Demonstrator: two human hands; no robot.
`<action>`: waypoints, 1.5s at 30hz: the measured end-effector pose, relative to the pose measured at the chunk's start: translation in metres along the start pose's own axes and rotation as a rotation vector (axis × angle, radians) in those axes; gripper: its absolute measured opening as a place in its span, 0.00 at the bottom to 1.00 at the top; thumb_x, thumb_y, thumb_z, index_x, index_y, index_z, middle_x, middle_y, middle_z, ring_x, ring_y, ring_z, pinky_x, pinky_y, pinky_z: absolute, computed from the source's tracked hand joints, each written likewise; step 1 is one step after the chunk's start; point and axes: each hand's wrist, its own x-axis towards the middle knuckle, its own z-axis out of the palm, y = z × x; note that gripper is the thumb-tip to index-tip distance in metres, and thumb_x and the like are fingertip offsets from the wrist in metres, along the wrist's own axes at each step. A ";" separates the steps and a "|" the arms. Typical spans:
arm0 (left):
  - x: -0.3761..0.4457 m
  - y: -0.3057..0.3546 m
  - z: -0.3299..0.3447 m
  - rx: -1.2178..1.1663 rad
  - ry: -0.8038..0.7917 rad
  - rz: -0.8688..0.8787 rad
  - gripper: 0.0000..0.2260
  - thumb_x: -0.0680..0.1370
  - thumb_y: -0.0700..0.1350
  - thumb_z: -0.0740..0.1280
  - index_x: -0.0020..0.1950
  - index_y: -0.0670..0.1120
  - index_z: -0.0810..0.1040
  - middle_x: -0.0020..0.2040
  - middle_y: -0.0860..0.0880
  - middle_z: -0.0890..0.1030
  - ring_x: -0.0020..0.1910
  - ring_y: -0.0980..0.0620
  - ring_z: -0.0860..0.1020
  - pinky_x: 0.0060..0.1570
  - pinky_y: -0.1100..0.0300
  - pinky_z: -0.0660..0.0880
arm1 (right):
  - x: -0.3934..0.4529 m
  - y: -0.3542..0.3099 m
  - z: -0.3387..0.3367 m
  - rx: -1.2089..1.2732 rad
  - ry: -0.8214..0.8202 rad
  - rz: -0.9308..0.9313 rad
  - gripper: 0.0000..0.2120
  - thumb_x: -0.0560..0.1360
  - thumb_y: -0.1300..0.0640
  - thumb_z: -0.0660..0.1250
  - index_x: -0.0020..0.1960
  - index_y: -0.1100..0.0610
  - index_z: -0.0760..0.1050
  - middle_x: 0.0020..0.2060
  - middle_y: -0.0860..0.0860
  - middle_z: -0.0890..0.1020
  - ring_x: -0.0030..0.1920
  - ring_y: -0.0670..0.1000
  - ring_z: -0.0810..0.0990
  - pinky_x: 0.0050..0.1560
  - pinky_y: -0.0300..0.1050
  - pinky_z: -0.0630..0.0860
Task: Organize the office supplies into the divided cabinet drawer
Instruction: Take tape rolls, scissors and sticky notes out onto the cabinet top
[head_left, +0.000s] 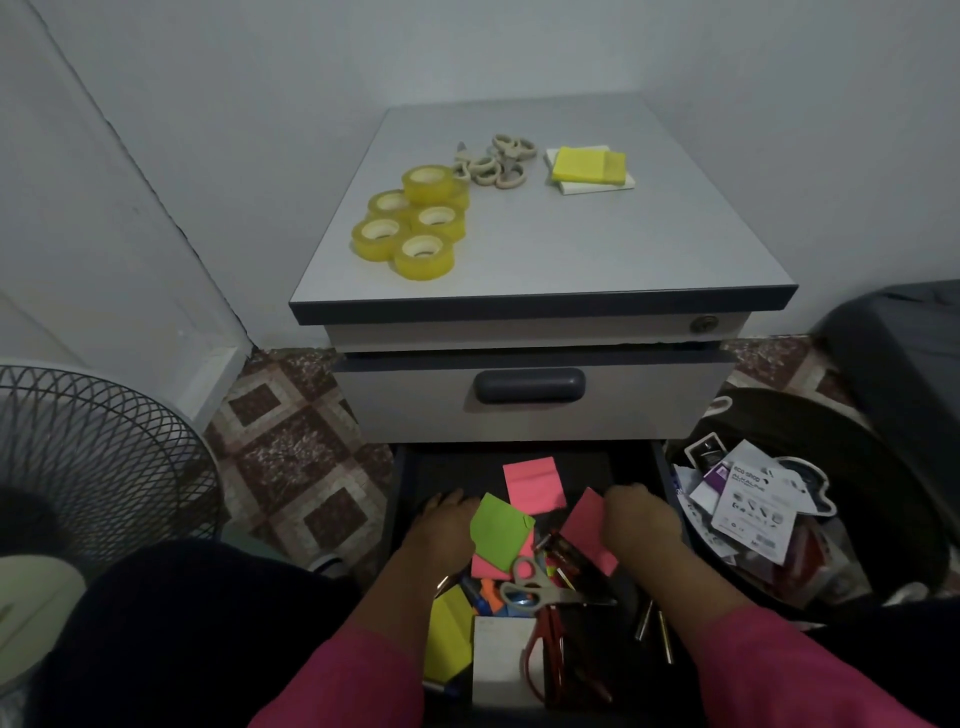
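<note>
Both hands are reaching into the open bottom drawer (400, 483) of the cabinet (540, 395), a dark tray full of loose supplies. The left hand (441, 530) is curling round a green pad (500, 532), thin and square-cut; the right hand (641, 519) is pinching a pink pad (589, 535) at its edge. Another pink pad (534, 484) is lying flat toward the drawer's back, and grey-handled scissors (540, 587) are resting on the clutter near its front, beside a yellow pad (447, 639) and a white card (501, 660). On the cabinet's smooth grey top, glossy yellow tape rolls (410, 223) are sitting in a cluster at left, beige ring-handled scissors (496, 161) behind them, yellow notes (587, 165) on white blocks at right. Patterned brown tile is showing left of the cabinet, with a wire fan (93, 457); a dark bin (810, 514) of packaging is standing at right. White walls behind.
</note>
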 end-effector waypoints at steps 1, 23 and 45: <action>0.000 0.000 0.001 -0.002 -0.005 0.001 0.29 0.78 0.39 0.60 0.78 0.51 0.56 0.79 0.47 0.52 0.76 0.41 0.52 0.74 0.49 0.54 | 0.004 0.000 -0.007 0.050 0.000 0.015 0.15 0.79 0.60 0.56 0.63 0.60 0.74 0.61 0.57 0.77 0.60 0.57 0.78 0.57 0.49 0.75; 0.002 -0.001 0.003 -0.007 -0.083 0.005 0.32 0.79 0.35 0.57 0.79 0.52 0.50 0.79 0.48 0.44 0.77 0.40 0.44 0.75 0.49 0.52 | 0.043 -0.039 0.036 1.423 -0.183 0.408 0.16 0.68 0.69 0.73 0.54 0.74 0.75 0.42 0.64 0.80 0.40 0.59 0.80 0.41 0.51 0.77; -0.031 0.040 0.003 -0.028 -0.066 0.345 0.12 0.76 0.40 0.68 0.59 0.48 0.81 0.56 0.47 0.78 0.54 0.48 0.77 0.53 0.57 0.75 | 0.007 0.020 0.058 1.272 -0.082 0.365 0.14 0.76 0.70 0.59 0.61 0.71 0.71 0.45 0.63 0.75 0.42 0.57 0.73 0.34 0.43 0.65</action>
